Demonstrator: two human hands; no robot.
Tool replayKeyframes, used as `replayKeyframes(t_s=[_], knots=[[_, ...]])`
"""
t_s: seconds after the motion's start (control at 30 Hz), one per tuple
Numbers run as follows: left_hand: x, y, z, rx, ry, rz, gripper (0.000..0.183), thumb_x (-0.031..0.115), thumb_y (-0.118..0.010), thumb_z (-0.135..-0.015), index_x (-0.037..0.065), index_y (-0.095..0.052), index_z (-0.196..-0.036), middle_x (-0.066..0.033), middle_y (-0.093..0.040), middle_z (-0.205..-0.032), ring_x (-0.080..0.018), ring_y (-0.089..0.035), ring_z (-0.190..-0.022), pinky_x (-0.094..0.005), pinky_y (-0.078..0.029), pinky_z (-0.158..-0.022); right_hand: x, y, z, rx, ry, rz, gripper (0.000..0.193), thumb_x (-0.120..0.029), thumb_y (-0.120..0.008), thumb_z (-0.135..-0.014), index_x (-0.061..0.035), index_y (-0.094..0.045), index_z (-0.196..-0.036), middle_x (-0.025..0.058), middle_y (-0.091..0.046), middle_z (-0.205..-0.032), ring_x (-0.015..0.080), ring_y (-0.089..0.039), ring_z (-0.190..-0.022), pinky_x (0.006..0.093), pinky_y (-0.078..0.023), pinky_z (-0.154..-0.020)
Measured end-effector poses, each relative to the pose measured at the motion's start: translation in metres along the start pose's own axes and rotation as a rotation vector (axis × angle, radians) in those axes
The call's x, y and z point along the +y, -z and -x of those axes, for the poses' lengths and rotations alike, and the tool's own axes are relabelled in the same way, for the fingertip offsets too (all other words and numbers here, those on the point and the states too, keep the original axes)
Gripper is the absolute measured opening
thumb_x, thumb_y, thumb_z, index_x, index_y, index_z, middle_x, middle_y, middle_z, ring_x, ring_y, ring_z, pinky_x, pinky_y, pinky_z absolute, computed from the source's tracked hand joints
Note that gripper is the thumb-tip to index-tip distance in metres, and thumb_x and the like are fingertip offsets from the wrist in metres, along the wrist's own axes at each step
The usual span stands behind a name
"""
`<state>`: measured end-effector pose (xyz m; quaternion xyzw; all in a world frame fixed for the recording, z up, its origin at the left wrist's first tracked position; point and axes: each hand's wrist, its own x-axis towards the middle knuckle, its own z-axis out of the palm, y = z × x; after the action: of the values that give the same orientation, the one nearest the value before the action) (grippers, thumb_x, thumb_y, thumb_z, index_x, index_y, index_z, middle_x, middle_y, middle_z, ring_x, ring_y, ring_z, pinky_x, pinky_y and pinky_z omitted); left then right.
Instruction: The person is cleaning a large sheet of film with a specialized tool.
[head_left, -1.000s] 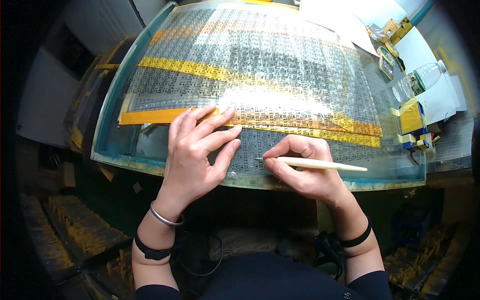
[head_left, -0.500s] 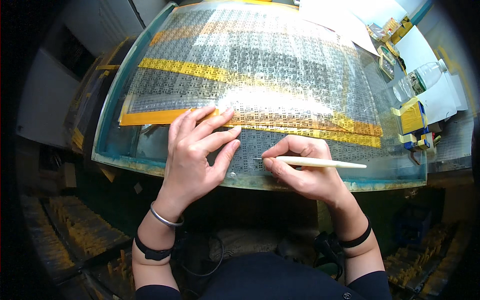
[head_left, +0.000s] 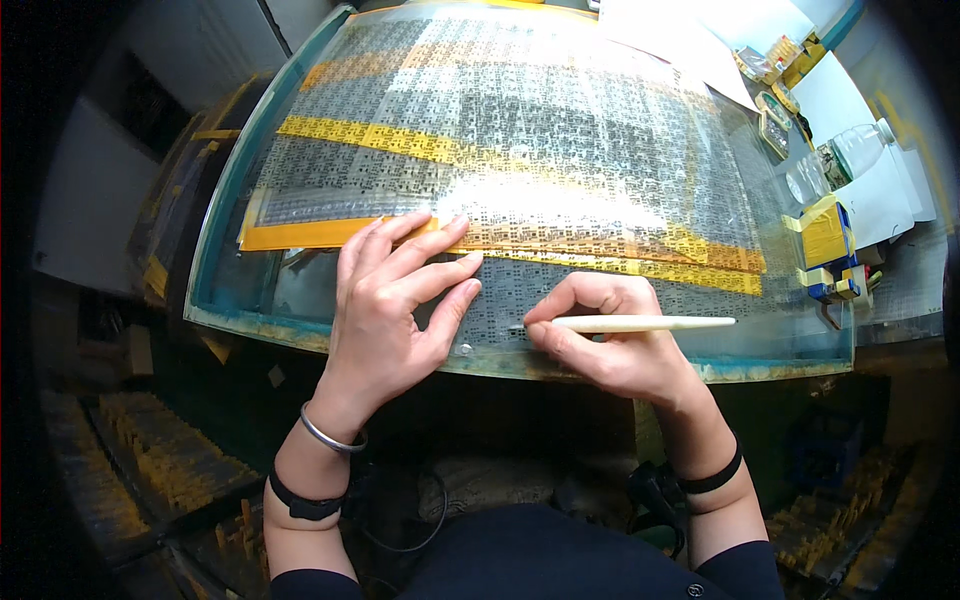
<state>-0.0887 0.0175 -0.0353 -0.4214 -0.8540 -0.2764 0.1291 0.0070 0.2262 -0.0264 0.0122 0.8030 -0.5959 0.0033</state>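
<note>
A large translucent sheet with black speckling and yellow and orange strips (head_left: pixel 350 170) lies on a glass-topped, teal-edged bench (head_left: pixel 270 325). At the sheet's near edge, the left hand (head_left: pixel 383 295) rests with fingers loosely spread, gripping nothing. Beside that edge, the right hand's (head_left: pixel 615 345) fingers pinch a slim cream pen-shaped tool (head_left: pixel 670 323). A clear plastic bottle (head_left: pixel 855 155) is right of the sheet.

The left hand (head_left: pixel 385 295) spreads its fingers over the orange strip (head_left: pixel 310 235) along a patterned sheet (head_left: pixel 360 175), while the right hand (head_left: pixel 625 345) pinches a slim pale tool (head_left: pixel 685 323) near its thin tip. A clear bottle (head_left: pixel 858 153) is off to the right.
</note>
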Motion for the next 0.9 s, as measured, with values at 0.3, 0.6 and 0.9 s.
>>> replayKeyframes(t_s=[0.3, 0.6, 0.9], knots=[[-0.001, 0.0, 0.001, 0.008, -0.002, 0.0, 0.021, 0.014, -0.074, -0.082, 0.011, -0.077, -0.103, -0.0058, -0.068, -0.125, -0.0286, -0.053, -0.126, -0.0445, -0.034, -0.108, -0.003, 0.001, 0.001, 0.004, -0.006, -0.01, 0.013, -0.011, -0.068, -0.084, 0.0009, -0.071, -0.086, 0.009, -0.069, -0.069, 0.0095, -0.065, -0.064, 0.0258, -0.051, -0.058], [0.0, 0.0, 0.0, 0.009, -0.002, -0.002, 0.022, 0.014, -0.075, -0.081, 0.011, -0.077, -0.102, -0.0057, -0.068, -0.125, -0.0285, -0.053, -0.126, -0.0448, -0.034, -0.108, 0.002, 0.001, 0.002, 0.05, -0.037, -0.055, 0.013, -0.01, -0.069, -0.082, 0.0018, -0.071, -0.086, 0.0087, -0.069, -0.069, 0.0096, -0.065, -0.063, 0.0254, -0.051, -0.058], [0.0, 0.001, 0.0, 0.014, 0.0, -0.001, 0.021, 0.014, -0.075, -0.081, 0.011, -0.077, -0.102, -0.0051, -0.068, -0.125, -0.0281, -0.053, -0.126, -0.0446, -0.034, -0.108, 0.001, -0.001, 0.002, 0.037, 0.001, -0.021, 0.012, -0.009, -0.068, -0.081, 0.001, -0.072, -0.086, 0.0091, -0.069, -0.069, 0.0107, -0.065, -0.062, 0.0262, -0.051, -0.057]])
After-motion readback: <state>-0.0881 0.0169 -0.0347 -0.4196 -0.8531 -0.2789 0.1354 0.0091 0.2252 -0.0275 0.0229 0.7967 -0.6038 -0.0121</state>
